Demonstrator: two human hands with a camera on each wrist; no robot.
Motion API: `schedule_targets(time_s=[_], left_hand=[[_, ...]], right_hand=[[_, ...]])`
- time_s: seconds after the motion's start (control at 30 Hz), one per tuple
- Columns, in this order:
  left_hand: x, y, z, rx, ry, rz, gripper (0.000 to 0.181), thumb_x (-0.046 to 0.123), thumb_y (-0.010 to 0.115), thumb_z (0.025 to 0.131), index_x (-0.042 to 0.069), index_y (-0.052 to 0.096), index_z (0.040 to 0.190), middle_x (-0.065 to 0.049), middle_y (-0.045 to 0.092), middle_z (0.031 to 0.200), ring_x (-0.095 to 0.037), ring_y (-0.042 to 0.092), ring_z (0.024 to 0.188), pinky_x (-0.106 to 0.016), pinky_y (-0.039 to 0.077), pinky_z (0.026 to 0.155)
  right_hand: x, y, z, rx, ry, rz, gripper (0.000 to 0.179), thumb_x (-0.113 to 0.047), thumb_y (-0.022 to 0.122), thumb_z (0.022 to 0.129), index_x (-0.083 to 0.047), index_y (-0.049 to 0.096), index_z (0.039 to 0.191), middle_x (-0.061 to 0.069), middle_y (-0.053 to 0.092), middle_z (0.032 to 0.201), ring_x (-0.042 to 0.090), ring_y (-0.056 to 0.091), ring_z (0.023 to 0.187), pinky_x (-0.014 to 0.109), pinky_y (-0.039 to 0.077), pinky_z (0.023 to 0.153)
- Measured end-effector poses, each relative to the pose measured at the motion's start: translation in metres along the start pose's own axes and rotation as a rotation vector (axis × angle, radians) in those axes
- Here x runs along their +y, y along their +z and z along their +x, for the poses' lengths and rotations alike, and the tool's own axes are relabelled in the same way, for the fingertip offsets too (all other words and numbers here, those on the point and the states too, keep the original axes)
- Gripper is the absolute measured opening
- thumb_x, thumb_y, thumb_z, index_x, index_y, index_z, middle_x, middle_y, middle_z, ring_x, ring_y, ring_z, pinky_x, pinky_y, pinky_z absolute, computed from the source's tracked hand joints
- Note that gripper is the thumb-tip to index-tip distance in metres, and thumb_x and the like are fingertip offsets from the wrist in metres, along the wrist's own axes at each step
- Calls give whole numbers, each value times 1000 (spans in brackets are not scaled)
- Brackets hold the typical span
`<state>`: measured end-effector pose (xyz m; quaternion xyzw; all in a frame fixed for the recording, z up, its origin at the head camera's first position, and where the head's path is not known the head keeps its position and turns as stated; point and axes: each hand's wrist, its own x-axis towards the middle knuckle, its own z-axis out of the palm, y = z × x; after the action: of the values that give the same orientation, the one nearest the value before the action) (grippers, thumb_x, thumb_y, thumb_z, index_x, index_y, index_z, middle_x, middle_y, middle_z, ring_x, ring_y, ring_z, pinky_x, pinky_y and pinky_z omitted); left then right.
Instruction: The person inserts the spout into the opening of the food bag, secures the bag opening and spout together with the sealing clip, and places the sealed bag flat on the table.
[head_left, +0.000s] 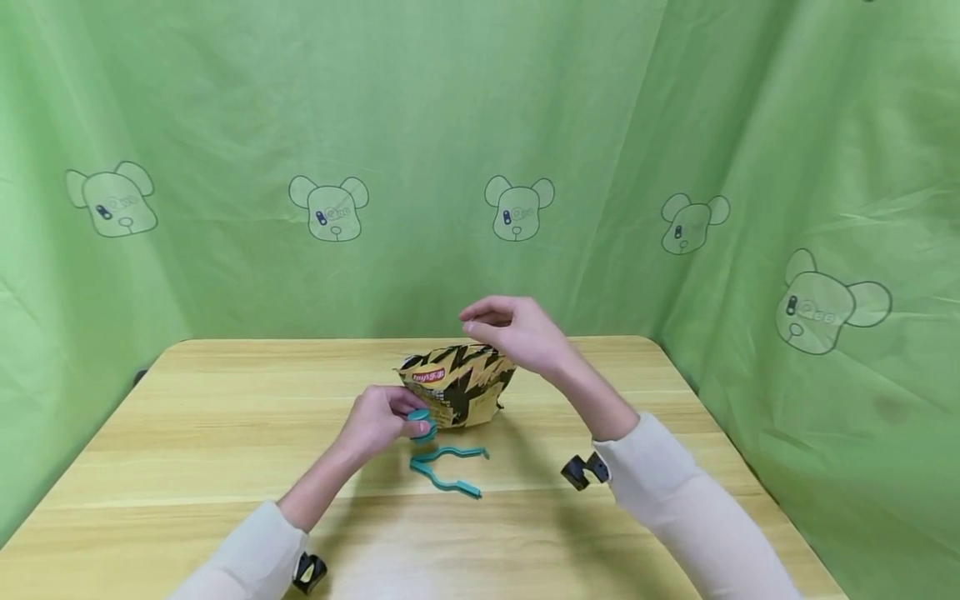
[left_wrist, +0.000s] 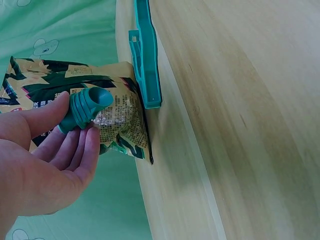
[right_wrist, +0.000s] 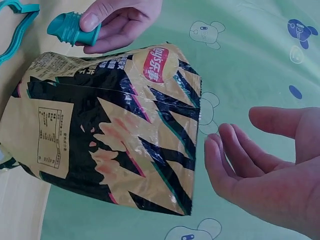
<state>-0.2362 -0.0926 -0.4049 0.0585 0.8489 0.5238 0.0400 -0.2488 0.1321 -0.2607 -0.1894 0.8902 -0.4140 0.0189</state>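
Note:
My left hand [head_left: 381, 421] pinches a teal threaded pouring spout [left_wrist: 80, 107] between thumb and fingers, its open slanted end facing away from the palm in the left wrist view. Right behind it a tan-and-black chip bag [head_left: 468, 387] with a red label stands on the table, wide top edge up. My right hand [head_left: 521, 333] is held over the bag's upper right corner. In the right wrist view its fingers [right_wrist: 240, 155] are loosely bent, with a gap between them and the bag's edge, and hold nothing.
A teal bag clip [head_left: 467, 488], spread in a V, lies on the wooden table [head_left: 225, 433] in front of the bag. Green curtains [head_left: 420, 100] with bear-head drawings enclose the table's back and sides. Black wrist mounts [head_left: 576, 473] hang at both sleeves.

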Motion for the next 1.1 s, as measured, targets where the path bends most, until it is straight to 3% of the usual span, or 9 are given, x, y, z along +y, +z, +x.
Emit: schedule_targets(time_s=[0.37, 0.8, 1.1], left_hand=[[1, -1, 0, -5, 4, -9, 22, 7, 85, 80, 8, 76, 100, -2, 73, 88, -15, 68, 79, -33, 57, 76], [0, -3, 1, -4, 7, 2, 21, 7, 85, 79, 9, 77, 99, -2, 73, 88, -16, 68, 81, -32, 57, 76], [1, -4, 2, 0, -2, -7, 22, 7, 86, 79, 9, 77, 99, -1, 74, 87, -15, 68, 79, -32, 57, 77]], right_hand=[[12, 13, 12, 45, -34, 46, 32, -22, 72, 94, -12, 71, 124, 6, 75, 113, 22, 70, 102, 39, 56, 92], [20, 23, 10, 54, -52, -50, 28, -19, 75, 91, -13, 75, 118, 4, 76, 109, 20, 71, 95, 32, 59, 80], [21, 28, 10, 42, -48, -36, 24, -16, 77, 89, -12, 77, 113, 3, 77, 104, 16, 71, 88, 30, 59, 79]])
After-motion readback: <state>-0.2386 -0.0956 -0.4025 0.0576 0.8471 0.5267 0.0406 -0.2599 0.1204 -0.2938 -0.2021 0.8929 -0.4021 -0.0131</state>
